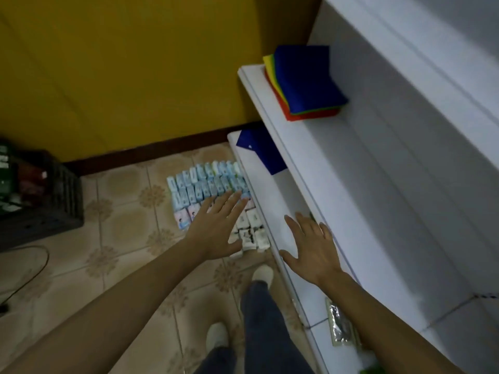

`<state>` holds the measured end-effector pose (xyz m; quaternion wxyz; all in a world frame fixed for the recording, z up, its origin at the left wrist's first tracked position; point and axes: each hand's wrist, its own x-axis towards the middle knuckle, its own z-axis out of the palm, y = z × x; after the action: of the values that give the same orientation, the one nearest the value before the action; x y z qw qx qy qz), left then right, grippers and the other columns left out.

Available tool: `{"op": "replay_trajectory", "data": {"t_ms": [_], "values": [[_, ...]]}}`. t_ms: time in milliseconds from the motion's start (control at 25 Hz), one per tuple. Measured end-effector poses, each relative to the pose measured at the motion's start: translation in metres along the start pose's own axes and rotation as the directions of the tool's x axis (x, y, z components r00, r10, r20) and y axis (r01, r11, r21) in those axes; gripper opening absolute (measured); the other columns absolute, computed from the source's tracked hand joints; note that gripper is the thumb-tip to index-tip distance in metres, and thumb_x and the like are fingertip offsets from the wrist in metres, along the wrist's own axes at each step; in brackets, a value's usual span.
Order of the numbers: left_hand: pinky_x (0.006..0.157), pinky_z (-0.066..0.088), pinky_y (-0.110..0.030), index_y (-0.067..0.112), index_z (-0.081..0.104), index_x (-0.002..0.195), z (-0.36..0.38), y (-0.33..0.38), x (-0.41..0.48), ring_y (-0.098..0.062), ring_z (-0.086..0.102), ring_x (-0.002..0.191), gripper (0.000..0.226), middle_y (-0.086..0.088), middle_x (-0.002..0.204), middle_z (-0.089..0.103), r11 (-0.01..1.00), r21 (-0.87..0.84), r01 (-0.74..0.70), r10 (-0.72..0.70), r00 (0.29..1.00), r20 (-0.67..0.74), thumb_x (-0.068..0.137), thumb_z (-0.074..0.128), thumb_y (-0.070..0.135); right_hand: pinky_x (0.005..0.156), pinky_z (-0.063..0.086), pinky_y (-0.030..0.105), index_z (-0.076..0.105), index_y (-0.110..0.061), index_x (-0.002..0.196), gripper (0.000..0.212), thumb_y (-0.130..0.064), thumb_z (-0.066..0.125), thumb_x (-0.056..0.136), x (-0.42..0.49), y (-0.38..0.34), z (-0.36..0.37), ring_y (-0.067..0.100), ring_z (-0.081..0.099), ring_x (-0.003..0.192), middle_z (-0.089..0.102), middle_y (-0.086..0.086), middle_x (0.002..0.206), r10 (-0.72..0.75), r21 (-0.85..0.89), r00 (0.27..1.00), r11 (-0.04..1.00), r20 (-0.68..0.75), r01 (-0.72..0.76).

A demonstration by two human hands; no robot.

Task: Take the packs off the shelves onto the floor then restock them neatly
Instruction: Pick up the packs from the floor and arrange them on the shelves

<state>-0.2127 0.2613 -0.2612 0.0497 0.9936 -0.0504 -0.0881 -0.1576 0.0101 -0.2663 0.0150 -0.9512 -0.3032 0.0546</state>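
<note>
Several small packs (205,184), pale blue, pink and white, lie in neat rows on the tiled floor beside the white shelf unit (351,163). My left hand (216,230) hovers above the packs with straight, spread fingers and holds nothing. My right hand (313,247) is stretched flat over the front edge of the shelves, fingers spread, also holding nothing. A clear-wrapped pack (339,323) lies on a lower shelf near my right forearm.
A stack of folded blue, yellow, green and red cloths (305,82) sits on the upper shelf. A blue cloth (263,149) lies on the shelf below. A dark crate (40,195) stands at left by the yellow wall. A cable (29,276) runs over the floor. My feet (262,273) stand near the packs.
</note>
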Motion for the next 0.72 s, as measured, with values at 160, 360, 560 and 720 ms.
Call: {"op": "replay_trajectory", "data": {"t_ms": [160,360,560,720], "values": [[0.118,-0.006,-0.048,0.02,-0.017,0.151,0.035,-0.021,0.035,-0.023,-0.014,0.148,0.092,-0.003,0.159,-0.018,0.991,-0.023,0.132,-0.127,0.979,0.16,0.089,0.035,0.063,0.1,0.041,0.053,0.048,-0.017,0.14,0.077,-0.053,0.065,0.074,0.058,-0.004,0.048,0.033,0.053,0.125,0.05,0.012,0.142,-0.072,0.02,0.988,0.997,0.135,0.07],[0.118,-0.003,-0.045,0.016,-0.007,0.153,0.109,-0.054,0.099,-0.023,-0.006,0.149,0.092,-0.006,0.162,-0.006,0.949,-0.1,0.3,-0.261,0.921,0.289,0.09,0.045,0.058,0.103,0.036,0.054,0.048,-0.016,0.138,0.077,-0.044,0.07,0.07,0.13,0.005,0.125,0.033,0.049,0.129,0.047,0.014,0.143,-0.221,0.102,0.948,0.974,0.228,0.202],[0.119,0.007,-0.042,0.018,0.002,0.154,0.214,-0.078,0.14,-0.023,0.004,0.149,0.085,-0.007,0.162,0.006,0.834,-0.258,0.487,-0.318,0.808,0.496,0.091,0.049,0.05,0.103,0.035,0.058,0.05,-0.014,0.137,0.075,-0.041,0.076,0.072,0.183,0.018,0.215,0.036,0.049,0.129,0.047,0.017,0.143,-0.281,0.141,0.909,0.958,0.306,0.248],[0.108,0.032,-0.037,0.014,0.019,0.152,0.328,-0.093,0.175,-0.027,0.038,0.136,0.073,-0.009,0.151,0.037,0.682,-0.38,0.625,-0.309,0.717,0.625,0.094,0.053,0.041,0.104,0.035,0.057,0.052,-0.015,0.136,0.07,-0.044,0.073,0.075,0.226,0.03,0.331,0.036,0.049,0.128,0.049,0.016,0.141,-0.242,0.114,0.883,0.97,0.402,0.214]]}}
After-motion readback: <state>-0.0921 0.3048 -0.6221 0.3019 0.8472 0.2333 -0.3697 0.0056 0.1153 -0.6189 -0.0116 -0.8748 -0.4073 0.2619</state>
